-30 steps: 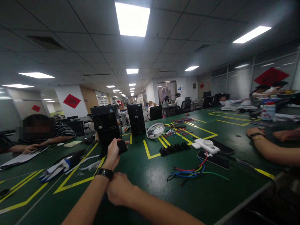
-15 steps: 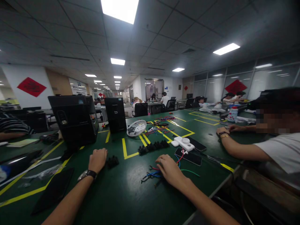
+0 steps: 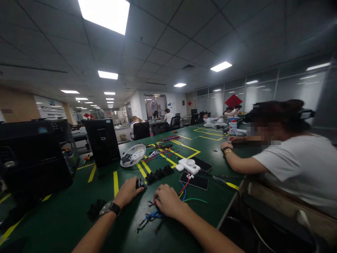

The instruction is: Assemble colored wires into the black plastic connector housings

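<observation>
My left hand [image 3: 129,192], with a watch on its wrist, is closed on a small black plastic block [image 3: 140,184] between thumb and fingers. It is beside the near end of a row of similar black blocks [image 3: 159,174]. My right hand [image 3: 168,201] lies over a bundle of coloured wires [image 3: 150,217], its fingers bent around some of them. Blue and red ends stick out on its left, and a green wire [image 3: 195,200] trails to the right. The fingertips are partly hidden. More black blocks [image 3: 97,209] lie by my left wrist.
A white basket [image 3: 133,154] and more loose wires [image 3: 164,153] lie beyond the blocks. Two black computer cases [image 3: 102,142] stand on the left. At right are a white device [image 3: 189,166], phones [image 3: 195,180] and a seated person's arm [image 3: 240,163].
My left hand has moved right, past the loose black blocks, and now holds one near the row. My right hand's fingers are more bent over the wires. The view has turned right.
</observation>
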`<act>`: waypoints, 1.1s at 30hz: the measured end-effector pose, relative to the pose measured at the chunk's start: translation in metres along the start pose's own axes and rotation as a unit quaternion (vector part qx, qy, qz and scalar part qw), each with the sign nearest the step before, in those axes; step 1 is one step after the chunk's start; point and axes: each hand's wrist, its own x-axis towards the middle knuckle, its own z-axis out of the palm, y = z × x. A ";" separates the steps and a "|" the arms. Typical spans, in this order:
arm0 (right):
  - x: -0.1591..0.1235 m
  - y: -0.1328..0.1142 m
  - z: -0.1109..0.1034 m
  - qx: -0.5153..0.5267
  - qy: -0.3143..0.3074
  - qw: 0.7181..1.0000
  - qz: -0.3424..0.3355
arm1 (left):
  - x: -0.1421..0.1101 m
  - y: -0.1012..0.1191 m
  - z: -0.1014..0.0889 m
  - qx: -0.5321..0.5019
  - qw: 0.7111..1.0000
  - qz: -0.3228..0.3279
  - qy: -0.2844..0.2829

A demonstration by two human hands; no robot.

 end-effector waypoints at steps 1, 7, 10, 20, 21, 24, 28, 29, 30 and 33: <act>0.000 0.000 0.001 0.003 -0.002 1.000 -0.011 | -0.006 -0.002 -0.003 0.039 0.999 0.006 -0.033; 0.015 -0.009 0.008 -0.009 -0.020 0.998 -0.057 | -0.068 -0.027 -0.058 0.090 0.995 -0.012 -0.029; 0.029 -0.016 0.002 0.031 0.011 0.999 -0.029 | -0.091 -0.043 -0.080 0.093 0.995 -0.036 0.028; 0.055 -0.094 -0.052 0.286 0.220 0.931 -0.062 | -0.119 -0.008 -0.101 -0.090 0.987 -0.031 0.128; 0.056 -0.106 -0.046 0.304 0.204 0.927 -0.083 | -0.121 -0.006 -0.102 -0.119 0.985 -0.035 0.124; 0.057 -0.142 -0.014 0.346 0.113 0.923 -0.123 | -0.125 -0.006 -0.107 -0.223 0.966 -0.040 0.124; 0.055 -0.169 0.031 0.374 0.057 0.922 -0.084 | -0.125 -0.010 -0.113 -0.288 0.949 -0.036 0.126; 0.054 -0.170 0.038 0.380 0.047 0.921 -0.079 | -0.125 -0.011 -0.114 -0.289 0.949 -0.032 0.120; 0.053 -0.170 0.042 0.387 0.034 0.918 -0.077 | -0.124 -0.012 -0.114 -0.294 0.949 -0.028 0.112; 0.050 -0.167 0.047 0.447 -0.012 0.893 -0.050 | -0.121 -0.015 -0.114 -0.343 0.936 -0.032 0.074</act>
